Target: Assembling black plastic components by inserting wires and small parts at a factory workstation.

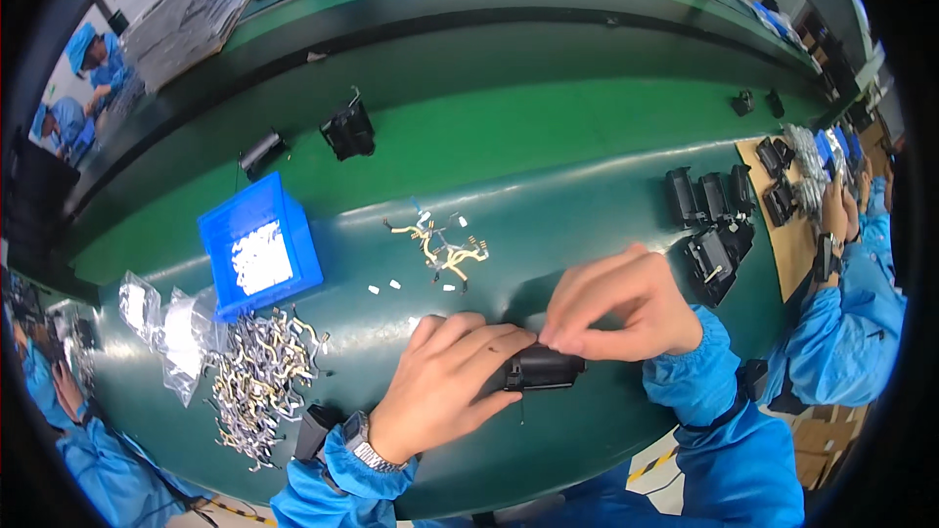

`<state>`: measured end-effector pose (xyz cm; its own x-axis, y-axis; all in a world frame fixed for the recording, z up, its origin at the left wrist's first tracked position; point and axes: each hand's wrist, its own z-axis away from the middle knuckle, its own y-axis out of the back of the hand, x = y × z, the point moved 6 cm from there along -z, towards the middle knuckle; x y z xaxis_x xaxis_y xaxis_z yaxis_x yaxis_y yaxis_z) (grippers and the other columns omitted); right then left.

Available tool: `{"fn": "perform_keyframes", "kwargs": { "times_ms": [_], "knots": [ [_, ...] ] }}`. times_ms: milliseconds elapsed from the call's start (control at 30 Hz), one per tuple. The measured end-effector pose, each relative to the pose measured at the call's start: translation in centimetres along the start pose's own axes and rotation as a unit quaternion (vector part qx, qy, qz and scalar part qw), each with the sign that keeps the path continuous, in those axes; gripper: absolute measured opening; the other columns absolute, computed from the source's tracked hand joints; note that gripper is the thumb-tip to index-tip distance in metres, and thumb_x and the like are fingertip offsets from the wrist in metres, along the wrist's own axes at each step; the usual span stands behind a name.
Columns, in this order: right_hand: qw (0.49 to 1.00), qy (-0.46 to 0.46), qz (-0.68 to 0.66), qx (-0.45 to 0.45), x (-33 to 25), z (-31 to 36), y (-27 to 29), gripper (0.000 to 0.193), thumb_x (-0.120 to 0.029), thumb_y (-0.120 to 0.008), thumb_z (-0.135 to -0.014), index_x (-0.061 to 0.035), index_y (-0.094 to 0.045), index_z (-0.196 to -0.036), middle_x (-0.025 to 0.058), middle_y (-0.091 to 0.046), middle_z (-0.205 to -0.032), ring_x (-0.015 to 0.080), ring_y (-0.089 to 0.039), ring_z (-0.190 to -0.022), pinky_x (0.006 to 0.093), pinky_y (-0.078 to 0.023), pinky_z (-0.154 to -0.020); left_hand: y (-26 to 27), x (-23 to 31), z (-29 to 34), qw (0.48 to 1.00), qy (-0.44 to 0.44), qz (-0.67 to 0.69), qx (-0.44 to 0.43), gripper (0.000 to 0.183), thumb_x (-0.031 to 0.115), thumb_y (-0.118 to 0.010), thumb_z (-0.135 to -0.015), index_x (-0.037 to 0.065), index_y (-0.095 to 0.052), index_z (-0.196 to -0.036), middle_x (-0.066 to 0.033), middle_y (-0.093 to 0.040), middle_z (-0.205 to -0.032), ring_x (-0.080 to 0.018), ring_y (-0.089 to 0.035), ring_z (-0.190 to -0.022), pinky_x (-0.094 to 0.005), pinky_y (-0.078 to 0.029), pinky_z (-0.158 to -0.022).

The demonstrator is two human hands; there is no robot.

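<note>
A black plastic housing [548, 371] lies on the green table in front of me. My left hand [440, 381] grips its left end, with the fingers over the far side and the thumb along the near side. My right hand [621, 308] comes from the right, thumb and forefinger pinched together at the housing's far edge. Whatever sits between those fingertips is too small or hidden to make out. Beyond my left hand lies a loose group of short yellow and black wire harnesses [445, 252], with a few small white connectors [394, 285] around it.
A blue bin [311, 269] of small white parts stands at left, beside clear plastic bags [186, 342] and a heap of wire harnesses [259, 381]. More black housings [714, 196] sit at right near a cardboard sheet [790, 254]. Co-workers' blue sleeves [846, 332] reach in at both sides.
</note>
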<state>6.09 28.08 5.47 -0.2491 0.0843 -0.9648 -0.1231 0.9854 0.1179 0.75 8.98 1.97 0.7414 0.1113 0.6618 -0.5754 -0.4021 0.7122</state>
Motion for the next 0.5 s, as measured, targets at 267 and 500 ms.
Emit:
{"fn": "perform_keyframes", "kwargs": {
  "times_ms": [267, 500],
  "knots": [
    [0.982, 0.064, 0.072, -0.165, -0.9, -0.4, -1.5, 0.009, -0.004, -0.083, -0.088, -0.0053, -0.086, -0.096, 0.0063, -0.083, -0.103, 0.0268, -0.075, -0.094, 0.0397, -0.059, -0.085, 1.7, -1.4, 0.6, 0.994, 0.070, -0.013, 0.085, 0.064, 0.023, -0.097, -0.063, 0.012, -0.072, -0.121, -0.0045, -0.074, -0.115, -0.0282, -0.067, -0.107, -0.0410, -0.046, -0.090],
    [0.972, 0.073, 0.153, -0.162, 0.0, -0.2, -1.7, 0.012, -0.009, -0.087, -0.084, -0.0101, -0.085, -0.096, -0.0005, -0.082, -0.103, 0.0237, -0.073, -0.092, 0.0382, -0.056, -0.081, 1.2, -1.6, 0.3, 0.994, 0.060, -0.008, 0.087, 0.062, 0.023, -0.097, -0.065, 0.011, -0.072, -0.121, -0.0042, -0.074, -0.115, -0.0278, -0.067, -0.107, -0.0406, -0.046, -0.090]
  ]
}}
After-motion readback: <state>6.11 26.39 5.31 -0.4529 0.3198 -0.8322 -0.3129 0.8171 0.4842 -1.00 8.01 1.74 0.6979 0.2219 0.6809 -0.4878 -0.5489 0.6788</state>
